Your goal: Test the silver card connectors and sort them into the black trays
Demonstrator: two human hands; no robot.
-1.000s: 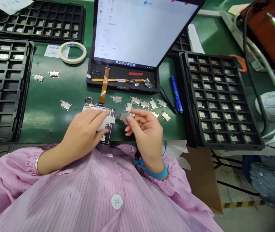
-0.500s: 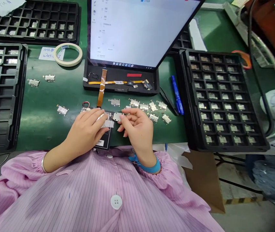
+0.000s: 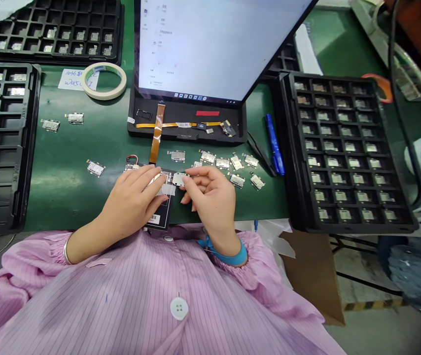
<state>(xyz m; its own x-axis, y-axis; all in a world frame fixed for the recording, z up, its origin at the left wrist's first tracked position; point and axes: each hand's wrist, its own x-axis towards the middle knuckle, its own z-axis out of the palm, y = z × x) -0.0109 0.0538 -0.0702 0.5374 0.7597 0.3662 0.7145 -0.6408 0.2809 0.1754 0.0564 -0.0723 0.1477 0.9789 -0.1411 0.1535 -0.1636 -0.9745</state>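
Observation:
My left hand (image 3: 132, 194) lies over a black circuit board (image 3: 161, 218) at the table's front edge, fingers bent across it and thumb by its right side. Under those fingers, part of the board is hidden. Between thumb and forefinger, my right hand (image 3: 210, 196) pinches a small silver plate-like module (image 3: 179, 179), whose left end meets the board's right edge; whether it is joined cannot be seen. An orange flat ribbon cable (image 3: 156, 134) runs from the board up toward the screen. Several loose silver modules (image 3: 222, 163) lie just beyond my right hand.
A tilted screen (image 3: 210, 49) stands in a black tray (image 3: 188, 136). Module-filled black trays (image 3: 347, 228) flank it at right and left (image 3: 1, 143), another at the back left (image 3: 48, 58). Tape roll (image 3: 103, 95), blue marker (image 3: 274, 145) and black tweezers (image 3: 260, 155) lie on the green table.
The view has shifted slightly, so things at the right sit a little farther right. Both hands keep nearly the same pose on the board and module.

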